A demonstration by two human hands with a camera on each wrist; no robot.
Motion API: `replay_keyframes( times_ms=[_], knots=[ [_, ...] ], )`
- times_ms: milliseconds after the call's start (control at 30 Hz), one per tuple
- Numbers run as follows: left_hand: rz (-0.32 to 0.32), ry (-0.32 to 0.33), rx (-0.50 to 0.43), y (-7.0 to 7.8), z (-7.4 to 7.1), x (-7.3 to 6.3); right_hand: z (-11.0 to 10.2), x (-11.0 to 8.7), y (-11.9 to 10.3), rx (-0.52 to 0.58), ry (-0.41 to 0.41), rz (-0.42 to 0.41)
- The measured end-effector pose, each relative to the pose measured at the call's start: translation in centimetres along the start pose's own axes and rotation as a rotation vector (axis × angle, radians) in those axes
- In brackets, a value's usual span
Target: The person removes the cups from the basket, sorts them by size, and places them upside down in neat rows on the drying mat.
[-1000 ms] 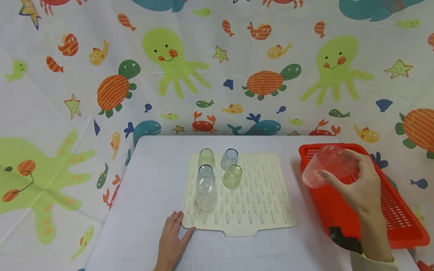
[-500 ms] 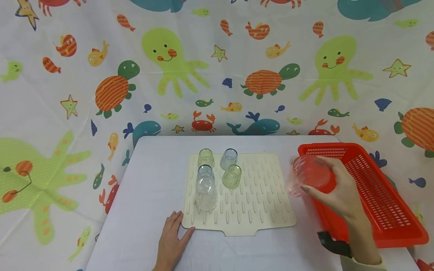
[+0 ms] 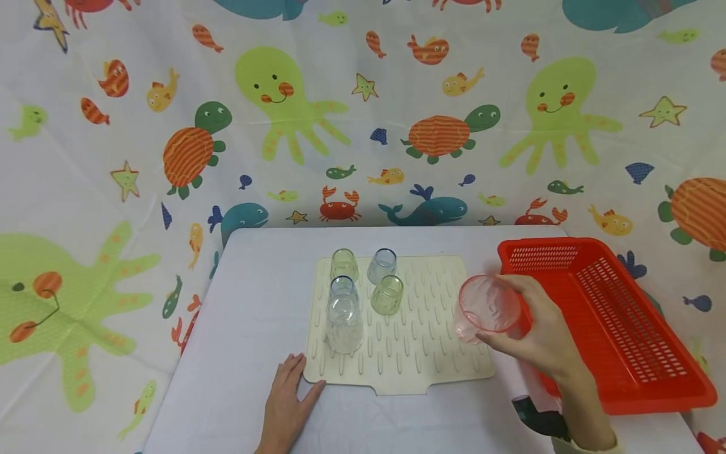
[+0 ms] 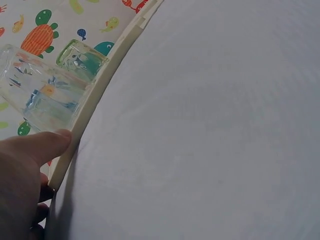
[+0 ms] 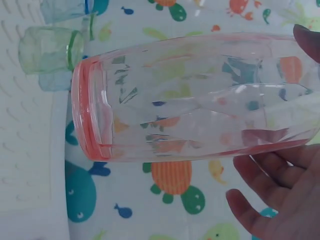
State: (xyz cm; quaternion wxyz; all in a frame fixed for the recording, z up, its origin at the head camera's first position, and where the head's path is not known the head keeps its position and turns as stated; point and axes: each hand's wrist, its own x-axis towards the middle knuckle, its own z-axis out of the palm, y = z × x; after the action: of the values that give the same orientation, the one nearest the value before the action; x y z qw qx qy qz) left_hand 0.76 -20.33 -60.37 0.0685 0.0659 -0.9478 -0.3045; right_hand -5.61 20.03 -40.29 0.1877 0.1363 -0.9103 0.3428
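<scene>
My right hand holds a tall pink-tinted glass with thumb and fingers around its upper part, over the right edge of a cream drying mat. The thick pink base points toward the mat in the right wrist view. On the mat's left half stand a tall clear glass, a blue glass behind it, a green glass, another blue glass and another green glass. My left hand rests at the mat's near left corner, fingers extended and thumb touching the edge.
A red slotted plastic basket stands right of the mat, partly behind my right forearm. White cloth covers the table. A curtain printed with sea animals hangs behind it.
My right hand has carried the pink glass leftward from above the red basket to the mat's right edge, bringing its rim more into view. The left hand stays at the mat's corner.
</scene>
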Motion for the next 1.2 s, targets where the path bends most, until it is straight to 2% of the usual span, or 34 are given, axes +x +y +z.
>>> replay_keyframes(
  times_ms=[367, 567, 733, 833, 1033, 1200],
  knots=[
    [-0.009, -0.029, -0.016, 0.1, -0.4, 0.1, 1.2, -0.8, -0.9, -0.012, -0.069, -0.021],
    [-0.04, -0.067, -0.022, 0.0, -0.6, 0.1, 1.5, -0.7, -1.0, -0.012, -0.107, -0.035],
    [-0.042, -0.05, -0.025, 0.4, -1.2, -0.2, 1.9, -0.8, -1.1, 0.011, -0.13, -0.047],
    [0.002, 0.005, -0.029, 1.0, -1.7, -0.3, 2.1, -0.9, -1.2, 0.036, -0.137, -0.06],
    [0.154, 0.153, -0.038, 2.9, -3.0, -0.5, 2.9, -0.9, -1.4, 0.075, -0.157, -0.089],
    [0.262, 0.175, -0.113, 5.1, -4.6, -0.5, 3.7, -1.0, -1.8, 0.132, -0.183, -0.085]
  ],
)
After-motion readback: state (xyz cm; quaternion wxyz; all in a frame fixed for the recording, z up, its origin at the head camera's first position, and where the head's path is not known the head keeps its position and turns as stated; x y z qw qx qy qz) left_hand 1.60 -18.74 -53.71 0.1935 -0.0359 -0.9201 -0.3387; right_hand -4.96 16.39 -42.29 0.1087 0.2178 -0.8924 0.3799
